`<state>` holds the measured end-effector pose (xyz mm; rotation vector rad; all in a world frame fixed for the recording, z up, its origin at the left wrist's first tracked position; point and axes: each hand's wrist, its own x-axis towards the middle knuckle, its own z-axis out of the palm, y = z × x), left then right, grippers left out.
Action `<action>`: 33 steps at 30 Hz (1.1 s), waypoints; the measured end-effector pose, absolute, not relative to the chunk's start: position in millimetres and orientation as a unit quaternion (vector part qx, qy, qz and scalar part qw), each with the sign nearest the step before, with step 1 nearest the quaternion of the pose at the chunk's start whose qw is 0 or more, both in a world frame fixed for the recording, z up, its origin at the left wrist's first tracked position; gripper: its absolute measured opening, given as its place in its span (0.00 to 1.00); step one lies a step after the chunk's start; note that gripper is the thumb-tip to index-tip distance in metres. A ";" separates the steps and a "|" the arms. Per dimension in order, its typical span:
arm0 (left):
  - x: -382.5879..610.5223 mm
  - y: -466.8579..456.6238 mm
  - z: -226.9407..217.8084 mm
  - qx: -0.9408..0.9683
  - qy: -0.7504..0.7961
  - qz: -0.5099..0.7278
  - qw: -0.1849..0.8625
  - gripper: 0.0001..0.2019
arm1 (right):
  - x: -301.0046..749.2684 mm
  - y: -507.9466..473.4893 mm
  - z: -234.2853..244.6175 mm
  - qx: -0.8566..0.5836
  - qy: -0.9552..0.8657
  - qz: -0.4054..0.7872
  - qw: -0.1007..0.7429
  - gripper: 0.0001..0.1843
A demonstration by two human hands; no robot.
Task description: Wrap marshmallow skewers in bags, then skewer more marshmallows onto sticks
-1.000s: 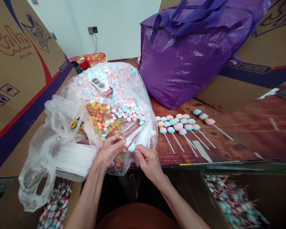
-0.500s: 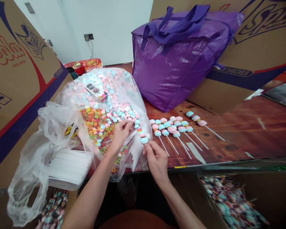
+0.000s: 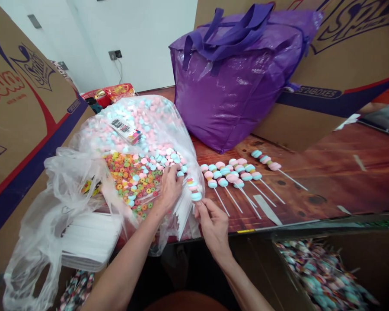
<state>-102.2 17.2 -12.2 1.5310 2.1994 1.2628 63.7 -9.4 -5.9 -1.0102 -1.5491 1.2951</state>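
My right hand [image 3: 213,220] pinches the stick of a candy skewer [image 3: 194,190], just under its lowest blue piece. Pink, blue and yellow-red candies are threaded on it. My left hand [image 3: 171,185] reaches into the pink and blue round candies [image 3: 158,160] at the edge of the clear plastic bag [image 3: 189,149]. Its fingers are curled, and their tips are partly hidden among the pieces. Small coloured candy rings [image 3: 129,172] lie to the left of that hand. Between my hands is a bundle of white sticks [image 3: 183,211].
Several candy skewers [image 3: 231,172] lie on the table [image 3: 327,172] to the right. Behind stands a purple bag [image 3: 233,95], with cardboard boxes [image 3: 353,73] around. A pack of white sticks [image 3: 87,237] sits left. Below the edge, a box holds many skewers [image 3: 320,272].
My left hand has lowered its fingers into the round candies. My right hand still holds the skewer in nearly the same place. The view has shifted slightly.
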 end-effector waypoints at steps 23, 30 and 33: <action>-129.9 -25.6 16.8 0.478 0.806 0.332 0.109 0.07 | 62.2 -10.1 -5.5 -0.398 -0.649 0.479 0.436 0.19; -140.5 -39.8 8.2 0.333 0.743 0.488 0.315 0.11 | 62.2 -10.4 -6.1 -0.399 -0.656 0.474 0.432 0.18; -139.8 -46.2 10.7 0.285 0.709 0.521 0.379 0.11 | 62.2 -10.5 -7.9 -0.397 -0.656 0.474 0.432 0.18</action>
